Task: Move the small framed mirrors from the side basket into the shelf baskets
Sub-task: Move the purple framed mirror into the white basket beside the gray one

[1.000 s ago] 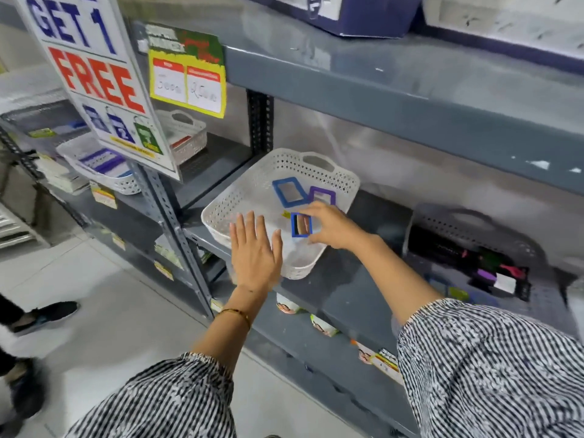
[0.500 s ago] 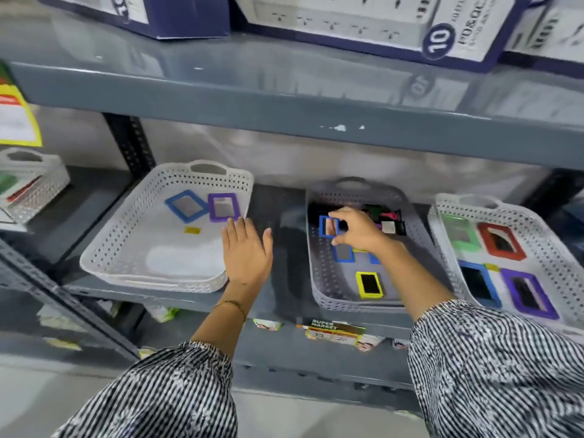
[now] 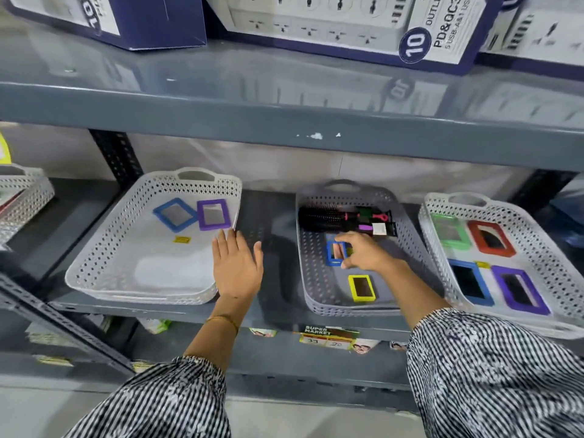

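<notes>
Right hand (image 3: pixel 363 251), grip closed on blue-framed mirror (image 3: pixel 336 253), tilted on edge low over grey middle basket (image 3: pixel 319 289), near yellow-framed mirror (image 3: pixel 361 287) and hairbrush (image 3: pixel 328 218). Left hand (image 3: pixel 237 267), open and empty, flat beside white basket (image 3: pixel 104 267). Risk: thin pinch slipping; mirror dropping onto perforated floor, possibly cracking.

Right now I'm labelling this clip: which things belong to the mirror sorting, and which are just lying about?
Job: blue-framed mirror held by right hand; grey basket; yellow-framed mirror; white baskets.
Lying about: hairbrush; boxes overhead; price tag.
</notes>
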{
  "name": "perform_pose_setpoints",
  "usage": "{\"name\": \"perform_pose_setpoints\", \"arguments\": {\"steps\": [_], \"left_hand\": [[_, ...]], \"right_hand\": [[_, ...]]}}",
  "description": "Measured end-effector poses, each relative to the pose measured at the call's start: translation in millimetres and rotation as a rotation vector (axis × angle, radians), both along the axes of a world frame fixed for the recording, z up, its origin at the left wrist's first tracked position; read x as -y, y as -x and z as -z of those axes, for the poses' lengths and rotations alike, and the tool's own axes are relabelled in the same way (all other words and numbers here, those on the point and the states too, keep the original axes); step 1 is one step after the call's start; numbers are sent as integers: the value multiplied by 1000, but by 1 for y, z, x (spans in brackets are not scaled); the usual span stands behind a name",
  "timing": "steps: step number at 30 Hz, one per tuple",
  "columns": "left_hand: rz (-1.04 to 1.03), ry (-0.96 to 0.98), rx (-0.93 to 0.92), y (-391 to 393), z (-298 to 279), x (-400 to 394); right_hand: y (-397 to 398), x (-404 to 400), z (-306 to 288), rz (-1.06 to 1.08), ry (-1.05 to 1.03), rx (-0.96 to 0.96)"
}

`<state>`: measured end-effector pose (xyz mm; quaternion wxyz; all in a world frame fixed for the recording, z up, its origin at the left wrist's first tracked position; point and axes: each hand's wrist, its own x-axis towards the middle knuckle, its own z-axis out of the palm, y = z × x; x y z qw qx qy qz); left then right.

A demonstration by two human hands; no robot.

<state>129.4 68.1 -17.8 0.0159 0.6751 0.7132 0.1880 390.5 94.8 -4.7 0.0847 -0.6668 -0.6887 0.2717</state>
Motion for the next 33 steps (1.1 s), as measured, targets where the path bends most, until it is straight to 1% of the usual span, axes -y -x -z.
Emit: {"name": "perform_pose_setpoints", "arguments": {"steps": [5, 9, 25, 28, 30, 33], "left_hand": [[1, 10, -5, 0, 0, 1], [-3, 14, -11, 0, -1, 1], [0, 40, 12, 1, -2, 3], [-8, 35, 60, 0, -5, 4], [-19, 19, 128, -1, -10, 4], [-48, -22, 200, 5, -18, 4]], "right_hand": [[-2, -4, 5, -1, 34, 38], [-1, -4, 5, 27, 50, 30], [7, 0, -4, 4, 74, 49], [7, 0, -7, -22, 87, 76], [13, -2, -16, -52, 81, 48], [41, -13, -35, -89, -44, 0]]}}
